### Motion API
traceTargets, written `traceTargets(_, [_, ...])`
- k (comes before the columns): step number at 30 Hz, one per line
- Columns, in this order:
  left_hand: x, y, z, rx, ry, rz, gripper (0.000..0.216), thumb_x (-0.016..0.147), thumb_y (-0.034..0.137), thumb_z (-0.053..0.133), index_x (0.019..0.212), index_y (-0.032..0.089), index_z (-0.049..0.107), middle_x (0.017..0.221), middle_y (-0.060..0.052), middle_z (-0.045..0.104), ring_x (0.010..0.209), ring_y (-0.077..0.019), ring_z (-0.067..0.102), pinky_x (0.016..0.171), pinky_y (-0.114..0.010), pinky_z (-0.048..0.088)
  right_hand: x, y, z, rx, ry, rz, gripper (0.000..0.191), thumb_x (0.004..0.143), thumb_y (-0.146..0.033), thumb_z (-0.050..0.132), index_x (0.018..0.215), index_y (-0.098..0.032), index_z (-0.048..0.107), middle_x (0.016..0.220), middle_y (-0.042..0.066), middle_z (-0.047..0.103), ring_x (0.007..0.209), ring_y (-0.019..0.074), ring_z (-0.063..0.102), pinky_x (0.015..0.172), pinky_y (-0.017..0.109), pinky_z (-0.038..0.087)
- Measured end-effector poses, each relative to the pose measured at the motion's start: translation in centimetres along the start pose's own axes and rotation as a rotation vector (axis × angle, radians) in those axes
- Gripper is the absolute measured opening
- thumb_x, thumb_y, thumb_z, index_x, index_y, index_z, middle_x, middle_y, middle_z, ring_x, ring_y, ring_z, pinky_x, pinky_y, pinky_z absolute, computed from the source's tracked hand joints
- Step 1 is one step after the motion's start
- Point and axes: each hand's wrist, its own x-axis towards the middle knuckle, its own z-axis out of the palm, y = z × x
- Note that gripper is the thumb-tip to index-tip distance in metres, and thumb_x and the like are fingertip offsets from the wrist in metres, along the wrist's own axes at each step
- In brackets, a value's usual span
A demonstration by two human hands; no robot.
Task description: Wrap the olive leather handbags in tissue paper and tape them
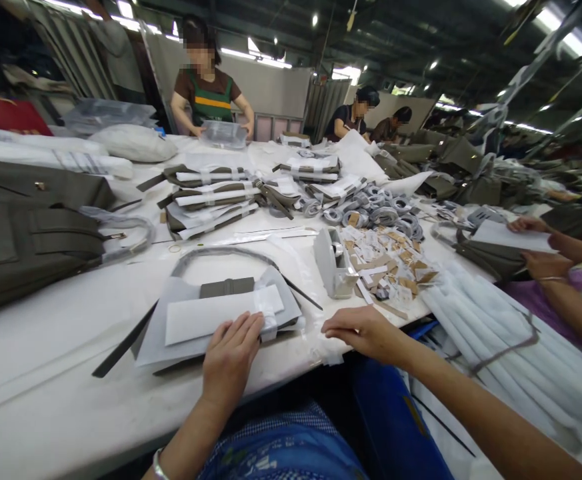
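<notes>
The left hand lies flat, fingers spread and gripping nothing, on a white rectangular paper wrap folded over an olive-grey leather strap piece at the near edge of the white worktable. The wrapped piece's long axis runs left to right, its right end tilted slightly away. The right hand rests palm down just beside it, fingers loosely extended and pointing left, touching a clear plastic film.
</notes>
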Motion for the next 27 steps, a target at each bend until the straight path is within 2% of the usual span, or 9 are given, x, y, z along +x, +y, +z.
traceTargets(2, [0.1,0.2,-0.1,-0.015,0.002,-0.03,0.033,0.096,0.014,0.05,0.127,0.02,0.06,0.128,-0.004,0.067,0.12,-0.024,0.061,0.099,-0.041,0.039,2.6,-2.0,-0.4,-0.077,-0.164,-0.149,0.021,0.094,-0.034,0.057,0.097,-0.026,0.077,0.087,0.004,0.075,0.08,0.0171,0.067,0.074,0.025,0.046])
traceTargets(4, [0.2,0.3,-0.2,-0.027,0.008,-0.046,0.033,0.096,0.015,0.05,0.126,0.021,0.061,0.128,-0.004,0.067,0.12,-0.0238,0.061,0.099,-0.041,0.04,5.6,-3.1,-0.4,-0.174,-0.25,-0.255,0.019,0.092,-0.034,0.06,0.091,-0.025,0.077,0.082,0.003,0.074,0.074,0.0165,0.066,0.068,0.025,0.043])
traceTargets(8, [0.1,0.4,-0.1,-0.032,0.028,-0.05,0.031,0.098,0.016,0.049,0.126,0.021,0.06,0.128,-0.003,0.067,0.12,-0.023,0.061,0.099,-0.041,0.039,11.7,-3.5,0.4,-0.434,-0.39,-0.447,0.018,0.087,-0.035,0.066,0.076,-0.024,0.074,0.072,0.001,0.072,0.064,0.015,0.06,0.057,0.025,0.032])
traceTargets(10, [0.0,0.3,0.1,-0.034,0.029,-0.055,0.031,0.099,0.016,0.049,0.127,0.021,0.059,0.13,-0.002,0.066,0.121,-0.0229,0.06,0.1,-0.041,0.039,14.3,-3.5,1.1,-0.556,-0.47,-0.491,0.018,0.085,-0.037,0.069,0.073,-0.024,0.073,0.07,0.0,0.071,0.062,0.0148,0.058,0.055,0.026,0.028])
traceTargets(14, [-0.2,0.4,0.4,-0.047,0.039,-0.079,0.031,0.099,0.016,0.048,0.127,0.021,0.059,0.13,-0.002,0.066,0.121,-0.0224,0.06,0.101,-0.042,0.039,17.8,-3.7,2.7,-0.707,-0.629,-0.518,0.011,0.08,-0.034,0.074,0.074,-0.025,0.075,0.069,0.001,0.073,0.059,0.0145,0.055,0.054,0.027,0.023])
traceTargets(18, [-0.2,0.4,0.5,-0.06,0.058,-0.096,0.031,0.098,0.014,0.048,0.125,0.02,0.06,0.13,-0.004,0.066,0.121,-0.0224,0.06,0.102,-0.041,0.039,19.9,-4.1,4.1,-0.752,-0.755,-0.507,0.008,0.077,-0.033,0.077,0.074,-0.026,0.077,0.063,-0.001,0.07,0.053,0.0135,0.051,0.052,0.026,0.023])
traceTargets(20, [-0.3,0.4,0.6,-0.066,0.062,-0.099,0.031,0.098,0.013,0.046,0.125,0.019,0.06,0.129,-0.005,0.066,0.121,-0.0227,0.06,0.102,-0.041,0.039,20.7,-4.3,4.7,-0.753,-0.785,-0.464,0.011,0.074,-0.034,0.079,0.068,-0.026,0.076,0.057,-0.002,0.067,0.051,0.0129,0.049,0.052,0.026,0.023])
traceTargets(24, [-0.4,0.4,0.9,-0.066,0.076,-0.108,0.033,0.099,0.014,0.043,0.128,0.016,0.058,0.127,-0.008,0.067,0.121,-0.0228,0.06,0.103,-0.041,0.04,21.9,-4.8,6.0,-0.742,-0.836,-0.33,0.029,0.072,-0.038,0.081,0.05,-0.025,0.068,0.042,-0.004,0.055,0.049,0.012,0.048,0.053,0.025,0.028])
traceTargets(27, [-0.6,0.4,1.0,-0.055,0.078,-0.087,0.036,0.099,0.013,0.043,0.132,0.017,0.056,0.129,-0.007,0.066,0.122,-0.0234,0.059,0.102,-0.042,0.039,22.7,-5.0,6.6,-0.817,-0.908,-0.286,0.031,0.069,-0.041,0.082,0.048,-0.023,0.067,0.042,-0.003,0.056,0.051,0.0135,0.053,0.055,0.025,0.033])
